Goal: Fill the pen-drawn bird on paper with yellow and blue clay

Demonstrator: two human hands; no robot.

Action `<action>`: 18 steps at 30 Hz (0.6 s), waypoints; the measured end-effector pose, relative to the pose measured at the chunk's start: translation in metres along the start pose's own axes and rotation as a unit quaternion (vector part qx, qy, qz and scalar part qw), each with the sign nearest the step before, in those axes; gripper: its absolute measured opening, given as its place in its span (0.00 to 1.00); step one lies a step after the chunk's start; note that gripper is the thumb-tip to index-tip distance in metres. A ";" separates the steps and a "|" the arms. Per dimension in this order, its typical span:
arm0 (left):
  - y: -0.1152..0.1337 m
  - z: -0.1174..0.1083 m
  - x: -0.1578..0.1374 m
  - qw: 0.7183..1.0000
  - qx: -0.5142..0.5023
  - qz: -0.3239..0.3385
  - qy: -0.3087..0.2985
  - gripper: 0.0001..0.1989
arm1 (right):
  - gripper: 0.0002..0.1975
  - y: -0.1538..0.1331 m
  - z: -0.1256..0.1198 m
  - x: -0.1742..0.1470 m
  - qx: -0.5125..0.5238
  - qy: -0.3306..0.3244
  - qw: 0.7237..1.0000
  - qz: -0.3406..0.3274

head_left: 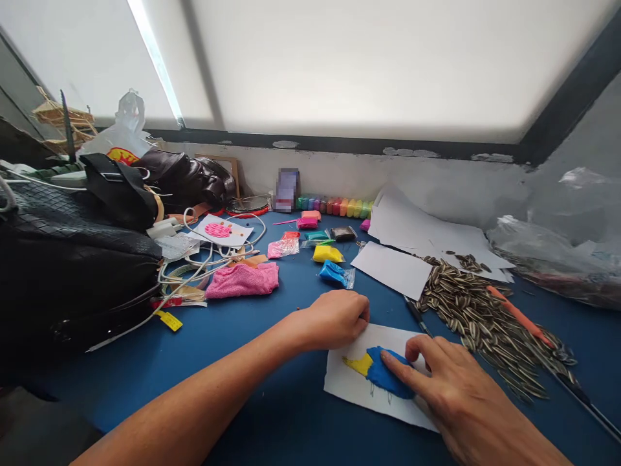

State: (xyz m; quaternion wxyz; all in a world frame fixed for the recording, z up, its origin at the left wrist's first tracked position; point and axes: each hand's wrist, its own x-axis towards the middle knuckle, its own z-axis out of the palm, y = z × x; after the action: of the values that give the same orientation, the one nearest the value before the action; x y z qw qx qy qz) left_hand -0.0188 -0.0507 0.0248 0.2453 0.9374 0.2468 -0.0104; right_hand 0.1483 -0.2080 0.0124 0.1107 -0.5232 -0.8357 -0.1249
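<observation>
A white sheet of paper (349,393) lies on the table in front of me. It bears a flattened blue clay shape (383,377) and a smaller yellow clay patch (359,364), with thin pencil lines under the blue. My left hand (338,318) is at the sheet's upper left edge, its fingers curled under and mostly hidden. On the right, my right hand (439,382) rests over the paper, its thumb on the blue clay and its index finger bent and apart from the thumb. A pen (416,316) lies just beyond that hand.
A heap of striped sunflower seeds (460,304) spreads at right, with an orange-handled tool (519,315). Opened clay packets, including blue (332,273) and yellow (327,254), sit ahead. White cables (194,272), a pink cloth (245,279) and a black bag (72,259) occupy the left.
</observation>
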 end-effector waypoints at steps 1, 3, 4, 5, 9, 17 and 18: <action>0.000 0.000 0.000 1.000 -0.001 -0.001 -0.001 0.09 | 0.28 0.000 0.000 -0.001 -0.008 -0.005 1.000 -0.007; 0.001 0.000 0.000 1.000 -0.001 -0.004 -0.003 0.09 | 0.28 0.001 -0.002 -0.005 -0.019 -0.010 1.000 -0.016; 0.001 0.000 0.000 1.000 -0.001 -0.004 -0.004 0.09 | 0.28 0.002 -0.004 -0.006 -0.023 -0.011 1.000 -0.017; 0.000 0.001 0.000 1.000 -0.001 -0.004 -0.003 0.09 | 0.27 0.004 -0.005 -0.008 -0.029 -0.009 0.999 -0.013; -0.001 0.002 0.000 1.000 0.001 0.003 0.004 0.09 | 0.27 0.007 -0.011 -0.011 -0.051 0.008 0.999 -0.016; -0.003 0.003 -0.001 1.000 -0.002 0.017 0.014 0.08 | 0.23 0.003 -0.015 -0.003 -0.027 0.029 0.999 -0.027; -0.003 0.002 -0.002 1.000 -0.002 0.020 0.014 0.08 | 0.25 0.003 -0.013 -0.003 -0.022 0.028 0.999 -0.024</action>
State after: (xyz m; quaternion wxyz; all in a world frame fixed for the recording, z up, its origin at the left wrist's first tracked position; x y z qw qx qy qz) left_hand -0.0216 -0.0501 0.0213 0.2436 0.9418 0.2314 0.0076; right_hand 0.1526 -0.2139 0.0244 0.1195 -0.5015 -0.8417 -0.1602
